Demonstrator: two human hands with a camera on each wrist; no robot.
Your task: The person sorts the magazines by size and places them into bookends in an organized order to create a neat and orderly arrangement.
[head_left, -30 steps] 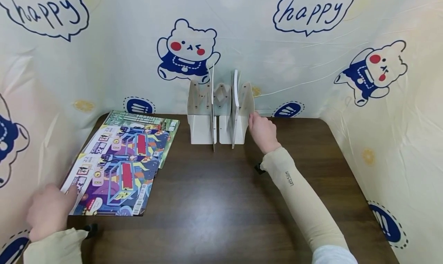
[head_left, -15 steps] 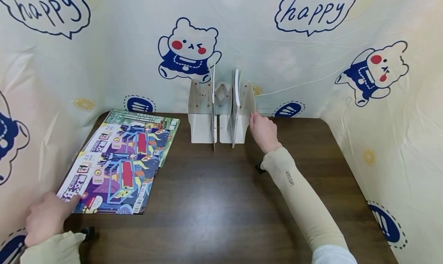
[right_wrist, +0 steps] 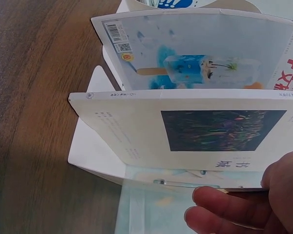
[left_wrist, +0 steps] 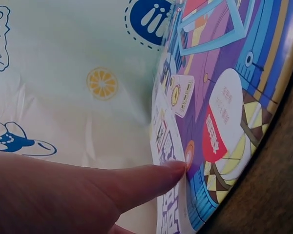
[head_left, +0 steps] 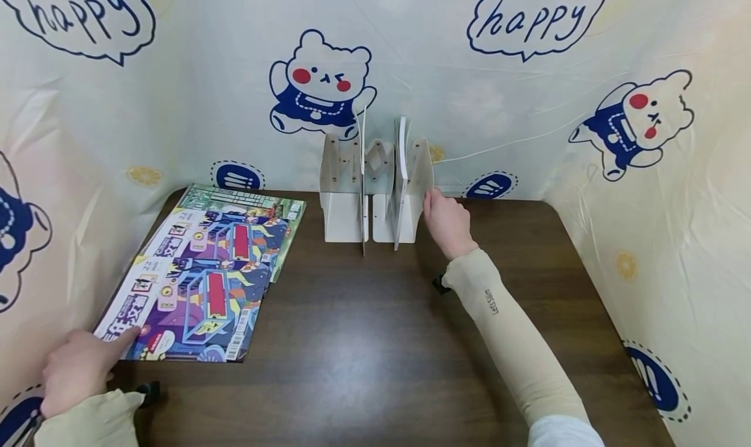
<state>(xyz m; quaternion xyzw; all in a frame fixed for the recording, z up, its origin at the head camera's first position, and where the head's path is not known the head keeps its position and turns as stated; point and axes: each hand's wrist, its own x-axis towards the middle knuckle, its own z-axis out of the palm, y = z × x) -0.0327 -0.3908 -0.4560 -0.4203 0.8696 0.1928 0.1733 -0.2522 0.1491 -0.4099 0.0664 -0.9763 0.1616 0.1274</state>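
At the table's left, my left hand [head_left: 79, 372] is at the near corner of the top magazine [head_left: 205, 310], a colourful one with a purple cover. Its thumb [left_wrist: 151, 181] lies on the cover while the other fingers are mostly hidden below the edge. My right hand [head_left: 447, 222] pinches the right side panel of a white folding book stand [head_left: 345, 219] at the back of the table. Inside the stand, a white book [right_wrist: 107, 117] and a magazine with an ice-lolly cover [right_wrist: 151, 44] stand upright, apart from each other.
Under the top magazine lie another with the same cover [head_left: 176, 229] and a green one [head_left: 290, 229], spread along the left side. The brown table [head_left: 352, 343] backs onto a printed curtain [head_left: 440, 62] that also hangs at both sides.
My left hand has slid slightly down and left along the magazine's corner, uncovering more of the white strip. My right hand and the book stand keep their place.
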